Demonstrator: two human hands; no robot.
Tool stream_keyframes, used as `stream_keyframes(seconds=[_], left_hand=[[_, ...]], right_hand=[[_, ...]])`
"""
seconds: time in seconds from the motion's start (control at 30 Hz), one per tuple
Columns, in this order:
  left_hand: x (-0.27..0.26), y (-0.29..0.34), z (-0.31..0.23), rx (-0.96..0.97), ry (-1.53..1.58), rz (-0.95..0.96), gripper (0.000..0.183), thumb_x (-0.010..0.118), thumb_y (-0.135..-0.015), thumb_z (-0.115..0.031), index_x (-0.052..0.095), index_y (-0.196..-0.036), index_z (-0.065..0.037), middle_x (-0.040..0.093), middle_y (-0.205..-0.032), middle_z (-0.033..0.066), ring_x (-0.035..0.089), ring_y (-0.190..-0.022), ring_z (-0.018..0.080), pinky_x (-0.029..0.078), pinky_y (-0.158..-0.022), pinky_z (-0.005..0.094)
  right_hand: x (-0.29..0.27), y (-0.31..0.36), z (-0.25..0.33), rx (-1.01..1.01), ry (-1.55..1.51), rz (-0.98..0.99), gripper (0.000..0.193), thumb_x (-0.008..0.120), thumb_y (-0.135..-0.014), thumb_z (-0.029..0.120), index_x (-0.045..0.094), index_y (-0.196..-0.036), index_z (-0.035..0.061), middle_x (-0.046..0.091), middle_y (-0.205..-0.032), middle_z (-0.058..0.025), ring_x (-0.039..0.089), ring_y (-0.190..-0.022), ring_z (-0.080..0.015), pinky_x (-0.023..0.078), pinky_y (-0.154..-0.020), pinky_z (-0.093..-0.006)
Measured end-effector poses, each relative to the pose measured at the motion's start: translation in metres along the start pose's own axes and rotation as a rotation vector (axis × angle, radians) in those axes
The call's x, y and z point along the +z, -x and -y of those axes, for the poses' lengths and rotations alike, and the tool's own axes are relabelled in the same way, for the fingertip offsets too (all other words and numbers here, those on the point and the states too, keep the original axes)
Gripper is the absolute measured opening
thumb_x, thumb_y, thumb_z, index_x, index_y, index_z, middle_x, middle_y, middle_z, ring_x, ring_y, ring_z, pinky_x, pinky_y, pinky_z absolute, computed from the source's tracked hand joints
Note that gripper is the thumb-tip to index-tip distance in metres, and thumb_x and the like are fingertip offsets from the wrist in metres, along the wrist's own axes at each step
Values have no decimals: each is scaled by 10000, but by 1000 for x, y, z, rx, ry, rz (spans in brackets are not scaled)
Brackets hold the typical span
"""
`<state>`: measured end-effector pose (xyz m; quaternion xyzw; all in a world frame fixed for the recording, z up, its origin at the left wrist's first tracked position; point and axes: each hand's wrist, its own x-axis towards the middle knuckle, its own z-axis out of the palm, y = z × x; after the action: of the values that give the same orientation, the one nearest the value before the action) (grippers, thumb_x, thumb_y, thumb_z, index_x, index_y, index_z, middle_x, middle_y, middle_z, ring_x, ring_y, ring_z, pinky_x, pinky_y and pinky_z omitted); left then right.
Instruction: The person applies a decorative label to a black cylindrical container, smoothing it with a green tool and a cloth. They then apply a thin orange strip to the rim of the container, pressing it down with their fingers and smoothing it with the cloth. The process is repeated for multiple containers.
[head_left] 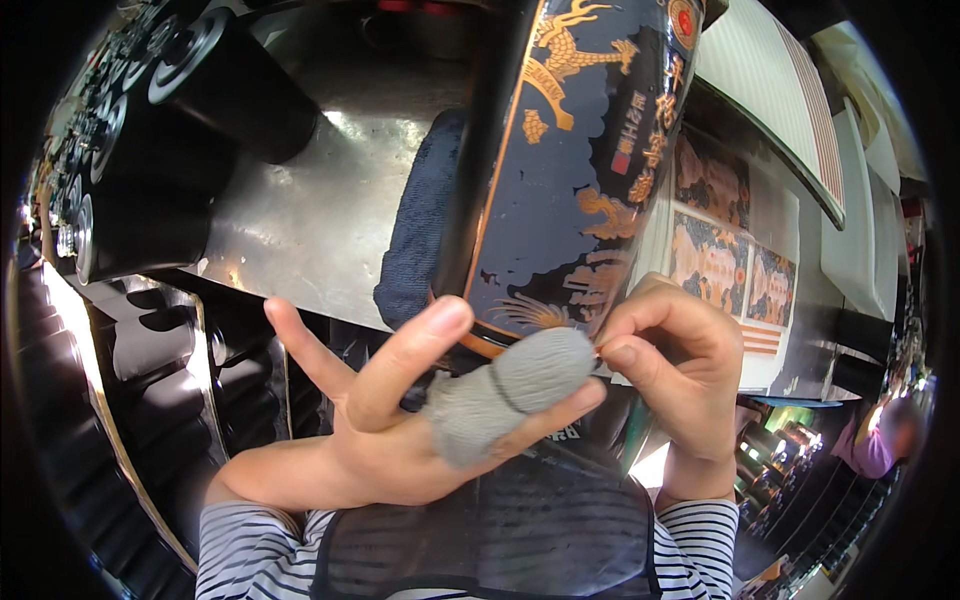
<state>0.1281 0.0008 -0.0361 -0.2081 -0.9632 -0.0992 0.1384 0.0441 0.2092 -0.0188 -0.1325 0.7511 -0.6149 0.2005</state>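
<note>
A big black bottle or jar (pixel 570 170) lies at an angle in front of me, covered by a dark blue printed design with gold dragon figures. Under its left side is a folded dark blue towel (pixel 425 220). My left hand (pixel 390 430) is spread by the bottle's near end, with a grey ribbed cloth sleeve (pixel 520 390) over one or two fingers. The sleeve's tip is close to the bottle's lower edge. Thumb and forefinger of my right hand (pixel 690 370) pinch together at that edge, beside the sleeve; whatever is between them is too small to make out.
Several black jars (pixel 235 90) stand on the metal table (pixel 310 200) at the left. Printed decal sheets (pixel 735 255) lie to the bottle's right, below a striped white sheet (pixel 775 100). Dark racks (pixel 150 370) are at lower left. Another person (pixel 875 440) is far right.
</note>
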Motion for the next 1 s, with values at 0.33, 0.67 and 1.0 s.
stream_keyframes(seconds=[0.33,0.67,1.0], left_hand=[[13,-50,24,-148,264,-195,805,715,-774,-281,310,-1398,29,552,-1221,162,495,-1162,368,193,-1116,482],[3,4,2,-36,59,-104,334,685,-817,-326,628,-1146,-331,533,-1231,54,334,-1272,215,-3,-1058,654],[18,-47,24,-115,319,-224,722,739,-725,-331,448,-1322,-49,565,-1156,122,457,-1177,332,59,-1093,596]], right_hand=[[1,0,6,-36,73,-26,115,727,-764,68,638,-811,10,586,-720,-28,505,-620,-82,391,-551,-212],[5,-4,10,-64,84,-10,131,751,-740,82,635,-755,24,589,-694,-9,481,-617,-92,372,-542,-221],[1,3,5,2,97,-66,112,729,-767,71,637,-798,16,586,-718,-14,518,-636,-79,397,-562,-206]])
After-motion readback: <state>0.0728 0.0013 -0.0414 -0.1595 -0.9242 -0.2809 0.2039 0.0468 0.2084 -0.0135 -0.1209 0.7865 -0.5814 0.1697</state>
